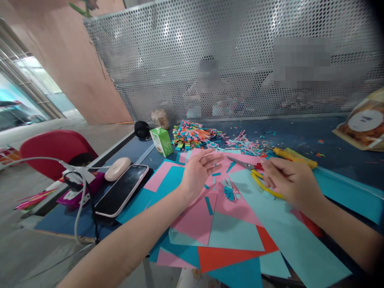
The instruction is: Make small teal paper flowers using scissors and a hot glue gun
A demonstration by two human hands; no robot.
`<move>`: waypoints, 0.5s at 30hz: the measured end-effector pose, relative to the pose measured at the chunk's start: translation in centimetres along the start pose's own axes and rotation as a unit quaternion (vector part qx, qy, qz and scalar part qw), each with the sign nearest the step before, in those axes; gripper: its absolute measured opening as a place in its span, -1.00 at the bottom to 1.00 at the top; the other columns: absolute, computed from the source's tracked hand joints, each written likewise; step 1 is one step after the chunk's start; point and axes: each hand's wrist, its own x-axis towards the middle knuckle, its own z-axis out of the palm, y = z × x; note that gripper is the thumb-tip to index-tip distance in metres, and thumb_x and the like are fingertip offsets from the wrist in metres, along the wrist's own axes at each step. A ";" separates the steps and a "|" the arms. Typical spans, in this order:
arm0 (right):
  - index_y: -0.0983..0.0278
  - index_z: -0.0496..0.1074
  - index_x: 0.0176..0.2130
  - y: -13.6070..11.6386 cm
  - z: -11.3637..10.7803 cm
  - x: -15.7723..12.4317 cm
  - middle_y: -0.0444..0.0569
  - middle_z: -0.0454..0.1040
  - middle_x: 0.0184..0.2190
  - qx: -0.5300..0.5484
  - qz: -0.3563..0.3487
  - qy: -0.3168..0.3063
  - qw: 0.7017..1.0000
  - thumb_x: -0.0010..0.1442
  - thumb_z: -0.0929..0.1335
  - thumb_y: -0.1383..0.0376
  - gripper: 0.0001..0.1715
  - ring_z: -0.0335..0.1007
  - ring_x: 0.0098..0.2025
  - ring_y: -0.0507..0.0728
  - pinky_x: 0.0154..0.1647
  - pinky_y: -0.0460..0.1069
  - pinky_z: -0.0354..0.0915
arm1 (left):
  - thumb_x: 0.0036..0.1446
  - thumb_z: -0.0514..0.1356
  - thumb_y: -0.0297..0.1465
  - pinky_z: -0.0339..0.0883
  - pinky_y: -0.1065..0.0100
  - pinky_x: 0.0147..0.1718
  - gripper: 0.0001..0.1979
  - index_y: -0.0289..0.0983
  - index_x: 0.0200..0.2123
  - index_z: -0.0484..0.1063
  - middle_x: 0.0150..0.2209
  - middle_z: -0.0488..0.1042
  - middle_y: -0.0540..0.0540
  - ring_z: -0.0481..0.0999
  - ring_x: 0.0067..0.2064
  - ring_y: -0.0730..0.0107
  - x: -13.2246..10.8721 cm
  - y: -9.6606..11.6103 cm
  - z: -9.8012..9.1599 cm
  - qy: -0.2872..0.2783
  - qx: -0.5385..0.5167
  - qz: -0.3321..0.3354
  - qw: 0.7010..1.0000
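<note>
My left hand (199,172) is open, its fingers stretched out above pink paper sheets (195,226), with nothing visible in it. On the right, my right hand (289,180) has its fingers curled at the handles of a pair of scissors (247,165) with red and yellow grips. The blades point left toward my left fingertips. Between and below the hands lies a small fringed bundle of teal and pink paper (231,193). Narrow teal strips (209,205) are scattered on the pink sheets. Part of the scissor handles is hidden by my right hand.
A fringed multicolour paper pile (192,135) and pink shreds (246,144) lie behind. A green carton (162,142), phone (123,191) and cables (82,208) are left. A yellow-handled tool (295,157) and snack bag (364,120) sit right, before a perforated metal screen (168,60).
</note>
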 end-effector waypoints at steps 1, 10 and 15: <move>0.20 0.17 -0.57 0.0 0.1 0.0 -0.18 0.23 -0.70 0.020 0.001 -0.010 1.000 0.25 0.17 0.09 -0.58 0.20 -0.64 0.01 -0.57 -0.04 0.15 | 0.11 0.01 -0.31 0.28 0.18 -0.09 -0.73 -0.36 -0.25 0.37 -0.26 0.52 -0.24 0.48 -0.09 0.12 0.0 0.0 0.0 -0.005 0.000 0.001 1.000; 0.23 0.40 -0.31 -0.9 1.1 0.7 -0.14 0.43 -0.54 0.132 0.082 -0.080 0.985 0.17 0.26 0.14 -0.76 0.38 -0.59 0.01 -0.64 -0.10 0.25 | 0.04 0.04 -0.10 0.23 0.36 -0.43 -0.56 -0.34 -0.19 0.38 -0.34 0.47 -0.16 0.45 -0.38 0.33 -0.4 -0.4 -0.4 -0.173 0.112 -0.049 0.977; 0.25 0.52 -0.35 -2.6 1.4 1.1 -0.06 0.53 -0.47 0.107 0.116 -0.072 0.985 0.07 0.34 0.15 -0.76 0.41 -0.57 0.03 -0.64 -0.11 0.30 | -0.05 0.08 0.02 0.20 0.35 -0.46 -0.44 -0.31 -0.14 0.33 -0.40 0.47 -0.14 0.45 -0.42 0.30 -0.4 -0.9 -0.2 -0.244 0.145 -0.085 0.955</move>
